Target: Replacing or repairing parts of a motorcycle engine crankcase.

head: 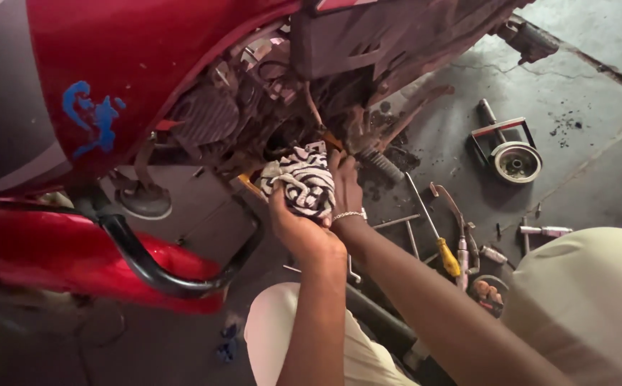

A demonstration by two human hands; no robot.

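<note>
Pale-trousered knees [583, 300] fill the lower right, and above them at mid-frame the left hand [298, 225] clamps a crumpled black-and-white striped rag [302, 182] against the grimy engine [253, 118] under glossy red bodywork [132, 64], while the right hand [344, 187], bracelet on its wrist, presses behind the cloth, fingers mostly hidden, grip unclear.

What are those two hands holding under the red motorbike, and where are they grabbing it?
Both hands hold a striped black-and-white rag. The left hand cups its bunched underside; the right hand presses its right side against the motorbike's engine.
</note>
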